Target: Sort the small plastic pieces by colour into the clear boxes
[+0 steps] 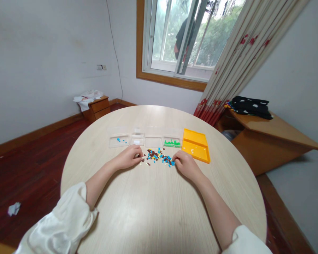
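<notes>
A small heap of tiny coloured pieces (159,157), brown, blue and yellow, lies on the round pale wooden table (159,211). My left hand (129,157) rests at the heap's left edge, fingers curled and pinched at a piece too small to name. My right hand (184,163) rests at the heap's right edge, fingers curled onto the pieces there. Behind the heap stand several clear boxes: one with blue pieces (118,141), one with white pieces (137,140), one with nothing showing in it (153,141), one with green pieces (172,142). A yellow tray (196,145) lies to their right.
A low wooden nightstand (98,107) with papers stands by the left wall. A wooden desk (265,134) with dark folded cloth (250,106) stands on the right, beside a curtain (235,63) and window. Crumpled paper (14,209) lies on the dark wood floor.
</notes>
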Demonstrator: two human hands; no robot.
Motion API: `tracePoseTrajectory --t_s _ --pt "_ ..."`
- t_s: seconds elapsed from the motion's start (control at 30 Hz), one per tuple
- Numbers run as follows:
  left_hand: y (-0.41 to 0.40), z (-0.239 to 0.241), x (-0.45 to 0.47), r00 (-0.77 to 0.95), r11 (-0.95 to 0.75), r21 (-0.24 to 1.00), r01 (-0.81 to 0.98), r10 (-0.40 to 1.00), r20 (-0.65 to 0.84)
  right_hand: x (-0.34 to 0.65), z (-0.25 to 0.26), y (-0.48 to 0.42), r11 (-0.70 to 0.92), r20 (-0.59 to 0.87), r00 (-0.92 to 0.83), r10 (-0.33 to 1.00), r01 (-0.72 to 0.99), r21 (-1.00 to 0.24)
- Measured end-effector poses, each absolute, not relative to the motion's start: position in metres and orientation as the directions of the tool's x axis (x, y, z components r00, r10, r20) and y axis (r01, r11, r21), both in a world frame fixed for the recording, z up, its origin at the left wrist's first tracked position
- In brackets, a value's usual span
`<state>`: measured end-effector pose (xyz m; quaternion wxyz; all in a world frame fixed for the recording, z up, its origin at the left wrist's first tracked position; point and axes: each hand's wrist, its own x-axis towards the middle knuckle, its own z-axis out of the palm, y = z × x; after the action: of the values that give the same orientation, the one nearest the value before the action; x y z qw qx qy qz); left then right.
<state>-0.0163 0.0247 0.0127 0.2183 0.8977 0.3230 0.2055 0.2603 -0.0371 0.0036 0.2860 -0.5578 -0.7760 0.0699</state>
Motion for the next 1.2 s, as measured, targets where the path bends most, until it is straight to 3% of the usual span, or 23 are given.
tracePoseTrajectory --t_s 0.3,0.73,1.2 --pt "0.025 0.012 -0.016 0.651 -0.658 0.522 0.543 0.722 0.234 0.261 0.007 -0.04 0.297 0.226 -0.213 0.95 0.838 -0.457" --pt "0.031 0.008 -0.02 0.599 -0.657 0.509 0.556 0.741 0.303 0.256 0.014 -0.043 0.226 0.156 -0.173 0.973 0.866 -0.445" --pt "0.031 0.004 -0.022 0.698 -0.711 0.468 0.524 0.674 0.243 0.255 0.015 -0.043 0.212 0.142 -0.165 0.976 0.871 -0.443"
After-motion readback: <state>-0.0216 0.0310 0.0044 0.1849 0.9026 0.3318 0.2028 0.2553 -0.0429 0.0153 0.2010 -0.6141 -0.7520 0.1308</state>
